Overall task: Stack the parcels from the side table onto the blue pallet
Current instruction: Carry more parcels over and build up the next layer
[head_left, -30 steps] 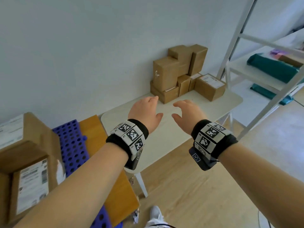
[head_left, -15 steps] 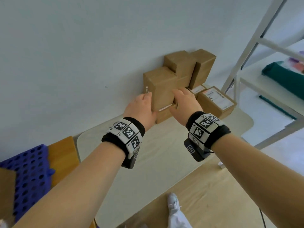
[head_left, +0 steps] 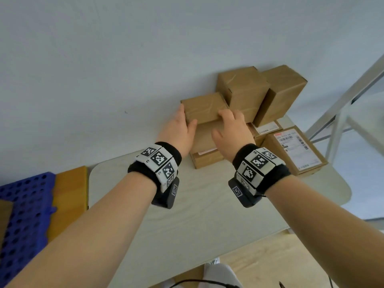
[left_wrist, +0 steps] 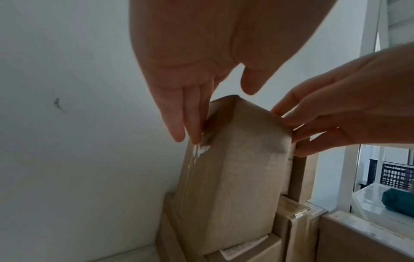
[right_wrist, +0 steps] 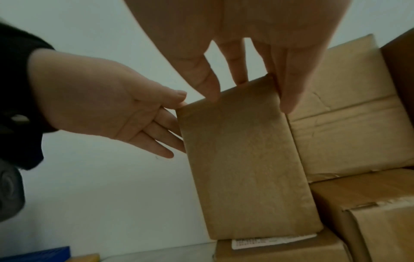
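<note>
Several brown cardboard parcels stand stacked against the wall at the back of the pale side table [head_left: 207,225]. My hands bracket the upright front-left parcel [head_left: 202,110] [left_wrist: 235,168] [right_wrist: 244,159], which stands on a flat box [head_left: 207,160]. My left hand [head_left: 178,132] [left_wrist: 190,79] lays straight fingers on its left face, thumb over the top edge. My right hand [head_left: 230,132] [right_wrist: 246,53] touches its upper right corner with straight fingers. The blue pallet [head_left: 22,215] lies at the far left, below the table.
Two taller parcels [head_left: 243,90] [head_left: 280,92] stand right behind the held one. A labelled box [head_left: 295,150] lies at the right. An orange board [head_left: 68,198] sits between pallet and table. A white shelf frame [head_left: 342,104] rises on the right.
Both hands reached forward from over the table's front to the upright parcel, then slid up its sides to the top edge. The view has moved closer to the stack.
</note>
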Motion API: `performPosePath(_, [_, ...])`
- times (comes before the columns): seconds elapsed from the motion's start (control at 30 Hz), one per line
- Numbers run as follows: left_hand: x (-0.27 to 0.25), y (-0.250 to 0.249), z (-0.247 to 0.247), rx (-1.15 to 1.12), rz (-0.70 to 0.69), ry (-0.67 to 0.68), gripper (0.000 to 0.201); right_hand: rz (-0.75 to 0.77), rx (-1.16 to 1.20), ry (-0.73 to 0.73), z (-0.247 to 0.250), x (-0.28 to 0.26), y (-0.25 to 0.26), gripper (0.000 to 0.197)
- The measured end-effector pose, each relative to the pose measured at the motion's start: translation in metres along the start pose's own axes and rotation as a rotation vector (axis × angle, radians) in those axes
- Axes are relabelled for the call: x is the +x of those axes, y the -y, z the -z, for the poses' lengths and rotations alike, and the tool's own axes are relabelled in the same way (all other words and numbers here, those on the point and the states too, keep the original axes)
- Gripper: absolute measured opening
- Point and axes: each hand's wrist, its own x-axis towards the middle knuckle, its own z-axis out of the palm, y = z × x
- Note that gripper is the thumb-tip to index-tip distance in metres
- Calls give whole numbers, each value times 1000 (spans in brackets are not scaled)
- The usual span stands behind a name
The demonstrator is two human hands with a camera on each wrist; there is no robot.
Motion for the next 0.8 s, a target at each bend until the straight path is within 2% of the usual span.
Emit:
performPosePath(0.07, [-3, -2, 0, -24, 27, -32, 55, 6, 90, -65, 1, -5, -1, 36])
performPosePath(0.13, [-9, -2, 2, -29, 60, -40, 55, 12, 144, -110, 3, -9, 0, 39])
performPosePath(0.23, [-24, 5, 6, -48, 74, -44, 63, 8, 183, -101, 5, -19, 2, 62])
performPosePath(0.33, [-43, 18, 13, -64, 52, -56, 82, 18, 164, -59, 4, -38, 11, 84])
performPosePath(0.43, [-72, 34, 25, -68, -15, -90, 95, 50, 181, -31, -2, -67, 27, 96])
performPosePath(0.6, [-135, 73, 57, -89, -76, -168, 80, 119, 257, -93, -27, -125, 72, 82])
performPosePath(0.8, [-236, 148, 100, -75, -150, -202, 65, 139, 299, -172, -92, -223, 139, 76])
